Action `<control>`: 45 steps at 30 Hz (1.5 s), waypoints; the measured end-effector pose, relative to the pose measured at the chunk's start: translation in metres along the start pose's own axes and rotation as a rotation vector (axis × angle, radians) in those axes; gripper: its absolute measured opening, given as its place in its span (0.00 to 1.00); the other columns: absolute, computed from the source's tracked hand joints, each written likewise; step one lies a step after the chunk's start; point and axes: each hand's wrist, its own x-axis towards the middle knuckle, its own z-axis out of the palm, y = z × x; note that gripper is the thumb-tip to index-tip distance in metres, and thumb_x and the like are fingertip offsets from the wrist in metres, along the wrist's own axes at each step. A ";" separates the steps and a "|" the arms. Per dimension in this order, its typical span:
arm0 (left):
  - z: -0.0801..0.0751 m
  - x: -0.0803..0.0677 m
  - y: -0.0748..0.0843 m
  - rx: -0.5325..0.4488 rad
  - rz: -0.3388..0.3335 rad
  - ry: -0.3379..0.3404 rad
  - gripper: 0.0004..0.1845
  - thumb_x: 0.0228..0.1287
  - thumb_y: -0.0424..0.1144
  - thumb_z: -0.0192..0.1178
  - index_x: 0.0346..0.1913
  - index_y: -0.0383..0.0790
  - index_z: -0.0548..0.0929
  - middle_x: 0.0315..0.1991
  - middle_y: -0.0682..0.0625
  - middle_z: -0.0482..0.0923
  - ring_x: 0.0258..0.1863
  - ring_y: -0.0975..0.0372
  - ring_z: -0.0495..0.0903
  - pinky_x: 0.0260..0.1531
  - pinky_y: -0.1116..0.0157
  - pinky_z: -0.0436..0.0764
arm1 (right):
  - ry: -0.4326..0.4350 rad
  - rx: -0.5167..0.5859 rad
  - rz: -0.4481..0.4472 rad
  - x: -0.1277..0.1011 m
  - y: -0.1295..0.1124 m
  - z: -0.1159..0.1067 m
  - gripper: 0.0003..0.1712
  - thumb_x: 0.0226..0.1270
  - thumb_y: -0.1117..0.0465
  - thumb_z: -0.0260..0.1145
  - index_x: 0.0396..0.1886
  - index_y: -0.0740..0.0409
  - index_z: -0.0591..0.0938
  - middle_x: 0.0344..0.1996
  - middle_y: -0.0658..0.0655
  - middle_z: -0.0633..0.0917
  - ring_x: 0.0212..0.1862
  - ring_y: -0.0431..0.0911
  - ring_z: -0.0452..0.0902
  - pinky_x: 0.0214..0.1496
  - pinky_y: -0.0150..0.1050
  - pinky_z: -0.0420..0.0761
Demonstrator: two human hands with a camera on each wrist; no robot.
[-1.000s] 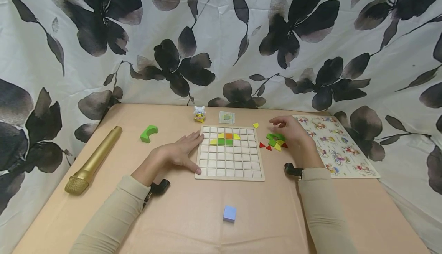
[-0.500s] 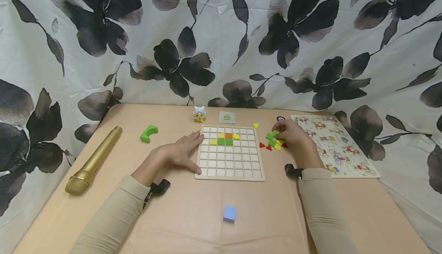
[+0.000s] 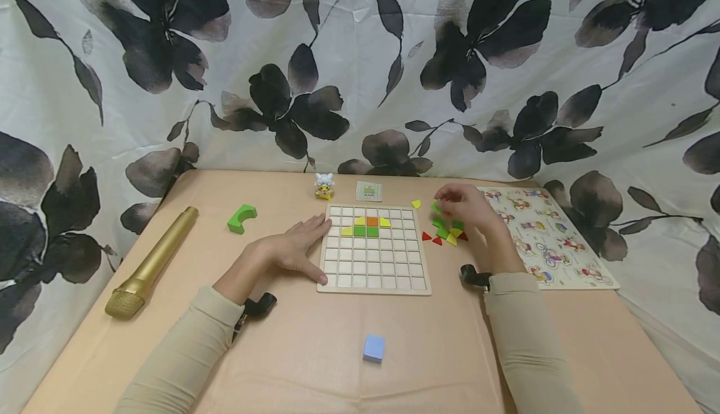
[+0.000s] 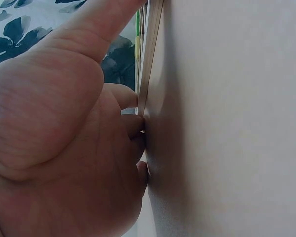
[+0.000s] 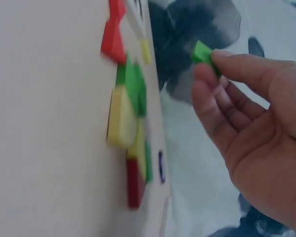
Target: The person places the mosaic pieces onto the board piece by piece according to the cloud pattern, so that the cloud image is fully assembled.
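Observation:
A white grid board [image 3: 374,270] lies mid-table, with green, yellow and orange pieces [image 3: 367,231] set in its upper squares. My left hand [image 3: 287,250] rests against the board's left side, fingers spread and thumb at the lower left corner. Between thumb and fingertips, my right hand [image 3: 469,207] pinches a small green block [image 5: 202,52]; the right wrist view shows it raised off the table. Beneath that hand is a loose pile of green, yellow and red pieces [image 3: 452,238], partly covered by the hand in the head view.
A gold microphone [image 3: 154,257] and a green arch block [image 3: 240,219] lie left. Behind the board are a small figurine [image 3: 324,186], a pattern card [image 3: 369,191] and a yellow piece [image 3: 416,204]. A picture board [image 3: 554,239] lies right, a blue cube [image 3: 374,348] in front.
My right hand reached into the pile, took hold of a green block and lifted it up and slightly left. My left hand stayed in place on the board.

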 end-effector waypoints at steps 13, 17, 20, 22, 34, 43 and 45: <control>-0.002 -0.001 0.003 0.001 -0.006 -0.008 0.74 0.46 0.70 0.77 0.85 0.40 0.43 0.86 0.41 0.30 0.86 0.47 0.32 0.84 0.46 0.39 | -0.127 -0.057 -0.099 0.008 -0.051 0.039 0.12 0.69 0.66 0.71 0.51 0.56 0.87 0.41 0.57 0.84 0.43 0.51 0.77 0.45 0.37 0.80; -0.002 -0.001 0.002 0.004 -0.006 -0.008 0.74 0.47 0.70 0.76 0.85 0.40 0.43 0.86 0.41 0.30 0.86 0.47 0.33 0.84 0.45 0.40 | -0.169 -0.099 -0.106 0.011 -0.059 0.053 0.11 0.67 0.63 0.75 0.48 0.54 0.87 0.36 0.54 0.84 0.41 0.49 0.77 0.45 0.37 0.79; -0.002 -0.001 0.002 0.006 -0.005 -0.009 0.74 0.47 0.70 0.76 0.85 0.40 0.43 0.86 0.41 0.30 0.86 0.47 0.33 0.84 0.45 0.40 | -0.230 -0.109 -0.134 0.013 -0.061 0.061 0.12 0.65 0.64 0.76 0.47 0.57 0.87 0.34 0.53 0.84 0.39 0.48 0.78 0.42 0.35 0.79; -0.003 -0.002 0.003 0.005 -0.007 -0.010 0.73 0.47 0.70 0.76 0.85 0.40 0.43 0.86 0.41 0.30 0.86 0.47 0.33 0.84 0.46 0.40 | -0.265 -0.114 -0.150 0.014 -0.060 0.065 0.12 0.64 0.65 0.77 0.46 0.59 0.88 0.33 0.53 0.85 0.38 0.47 0.78 0.40 0.34 0.78; -0.003 -0.002 0.004 0.002 -0.009 -0.009 0.73 0.47 0.70 0.77 0.85 0.40 0.43 0.86 0.41 0.31 0.86 0.47 0.33 0.84 0.46 0.40 | -0.313 -0.119 -0.097 0.013 -0.064 0.082 0.11 0.63 0.66 0.77 0.44 0.61 0.87 0.31 0.53 0.84 0.37 0.46 0.76 0.40 0.37 0.77; -0.002 -0.001 0.002 0.007 -0.007 -0.007 0.74 0.46 0.70 0.76 0.85 0.39 0.43 0.86 0.40 0.31 0.86 0.46 0.34 0.84 0.44 0.40 | -0.299 -0.172 -0.110 0.015 -0.061 0.080 0.15 0.63 0.63 0.78 0.49 0.60 0.87 0.33 0.53 0.83 0.38 0.46 0.76 0.40 0.37 0.76; -0.003 0.000 0.003 0.007 -0.008 -0.009 0.74 0.47 0.70 0.76 0.85 0.39 0.43 0.86 0.40 0.31 0.86 0.46 0.33 0.84 0.45 0.40 | -0.246 -0.181 -0.122 0.016 -0.058 0.075 0.18 0.66 0.61 0.76 0.54 0.60 0.86 0.38 0.55 0.84 0.40 0.48 0.76 0.41 0.39 0.77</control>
